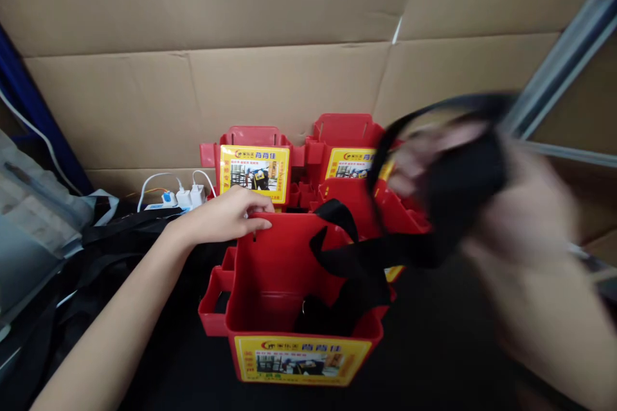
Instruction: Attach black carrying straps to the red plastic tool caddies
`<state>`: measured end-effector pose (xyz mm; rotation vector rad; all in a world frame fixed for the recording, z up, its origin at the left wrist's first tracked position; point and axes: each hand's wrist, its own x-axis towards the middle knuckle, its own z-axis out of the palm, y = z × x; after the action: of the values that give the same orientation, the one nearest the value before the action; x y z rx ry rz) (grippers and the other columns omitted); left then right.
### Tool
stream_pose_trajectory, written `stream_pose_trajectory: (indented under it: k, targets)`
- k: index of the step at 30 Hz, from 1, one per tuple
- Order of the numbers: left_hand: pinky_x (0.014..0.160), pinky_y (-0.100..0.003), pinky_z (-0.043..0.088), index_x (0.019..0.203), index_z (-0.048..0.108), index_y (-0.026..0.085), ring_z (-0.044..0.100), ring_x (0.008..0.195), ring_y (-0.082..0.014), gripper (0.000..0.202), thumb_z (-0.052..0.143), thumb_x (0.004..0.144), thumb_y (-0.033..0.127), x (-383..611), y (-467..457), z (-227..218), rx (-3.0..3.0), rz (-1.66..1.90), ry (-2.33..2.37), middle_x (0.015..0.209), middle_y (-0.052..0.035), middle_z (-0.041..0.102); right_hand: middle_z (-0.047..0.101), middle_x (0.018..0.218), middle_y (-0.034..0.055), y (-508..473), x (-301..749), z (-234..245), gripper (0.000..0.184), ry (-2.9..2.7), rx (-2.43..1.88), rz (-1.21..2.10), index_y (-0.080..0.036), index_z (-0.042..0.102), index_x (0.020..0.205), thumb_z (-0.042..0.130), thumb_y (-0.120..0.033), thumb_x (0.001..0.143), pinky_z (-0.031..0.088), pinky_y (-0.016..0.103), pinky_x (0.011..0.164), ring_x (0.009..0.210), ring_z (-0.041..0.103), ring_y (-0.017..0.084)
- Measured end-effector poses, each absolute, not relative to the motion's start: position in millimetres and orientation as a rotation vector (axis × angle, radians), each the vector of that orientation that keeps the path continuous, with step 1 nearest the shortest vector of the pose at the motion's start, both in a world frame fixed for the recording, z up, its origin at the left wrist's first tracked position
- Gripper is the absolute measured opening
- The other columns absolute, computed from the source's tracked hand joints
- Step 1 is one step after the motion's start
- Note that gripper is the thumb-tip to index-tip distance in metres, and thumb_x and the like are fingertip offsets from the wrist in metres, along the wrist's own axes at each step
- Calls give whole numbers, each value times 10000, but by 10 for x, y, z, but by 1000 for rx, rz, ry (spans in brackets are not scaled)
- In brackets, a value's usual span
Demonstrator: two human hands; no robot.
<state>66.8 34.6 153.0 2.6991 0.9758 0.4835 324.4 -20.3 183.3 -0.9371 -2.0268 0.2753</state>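
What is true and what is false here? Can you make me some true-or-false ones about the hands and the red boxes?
1. The left hand holds the back rim of the nearest red box. True.
2. The right hand is empty. False: though blurred, it holds a black strap.
3. The black strap hangs down into the nearest red box. True.
4. The label on the front of that box is blue. False: it is yellow.
5. A cardboard wall stands behind the boxes. True.
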Motion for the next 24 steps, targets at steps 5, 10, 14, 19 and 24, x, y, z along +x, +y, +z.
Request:
stream_pose_trajectory:
  k: [5,10,14,19,24]
  targets:
    - [569,-215,358,722,557,137,492,619,-107,119,477,804,170,657,322,1545,2748,479,923,664,3,566,569,766,21,-191,2771,1622,262,-2548,-847,174,-169,603,739,482,-358,873,419,253,605,656,523,116]
    - [615,-230,394,825,610,138,539,682,-125,142,497,822,224,656,303,1563,2713,455,881,756,-21,628,618,903,56,-17,3035,1749,268,-2362,-857,83,-163,606,945,486,-387,862,438,289,737,829,564,156]
    - [626,-227,402,855,629,143,562,702,-125,155,505,831,233,639,305,1584,2719,448,854,797,-30,651,651,1010,40,211,3334,1789,288,-2651,-925,452,-195,649,1006,566,-387,808,452,309,814,912,596,169]
    - [625,-210,413,848,643,161,574,703,-119,153,531,824,261,501,332,1612,2707,384,886,799,-13,667,693,900,57,449,3787,1697,311,-2244,-1340,303,-180,683,914,584,-440,774,493,360,742,804,635,211]
    - [604,-192,421,885,663,180,594,691,-118,170,545,810,277,396,369,1620,2686,347,974,806,-5,685,673,981,102,361,4059,1667,287,-1964,-1508,-155,-194,660,957,577,-401,776,478,467,802,881,625,275]
